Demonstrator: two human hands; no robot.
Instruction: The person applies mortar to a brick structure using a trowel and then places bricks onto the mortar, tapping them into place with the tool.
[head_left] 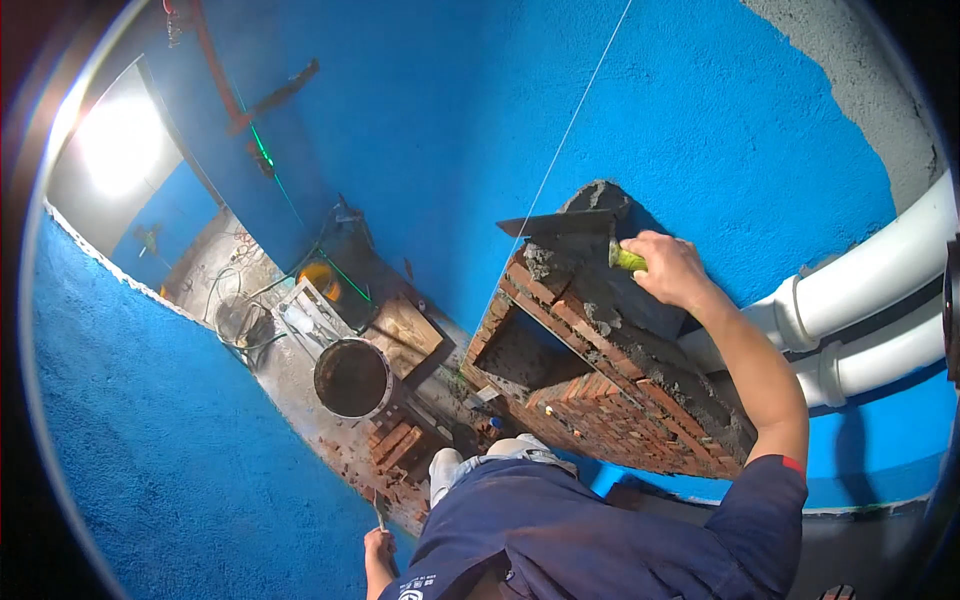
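- The right hand (pixel 668 268) is closed around the yellow-green handle of a trowel (pixel 565 223), fingers wrapped and partly hidden behind it.
- The trowel is above the top of the brickwork (pixel 620 420), its dark blade pointing left; whether it touches the grey mortar (pixel 600 195) there cannot be told.
- The left hand (pixel 379 548), low at the left, is curled around a thin stick-like thing (pixel 379 514), too small to identify; its fingers are hard to make out.
- A pale string (pixel 575 125) runs down the blue wall (pixel 700 120) and passes out of sight behind the blade.
- The dark blue shirt (pixel 600 520) hides most of the person's legs; it bears small white print and a round mark, both at the lower edge.
- Two white pipes (pixel 860 290) are cut off at the right.
- On the floor (pixel 290 400), a round bucket (pixel 385 400) stands near loose bricks (pixel 398 445); its contents are dark and unclear.
- Glare from a lamp (pixel 120 145) washes out the upper left.
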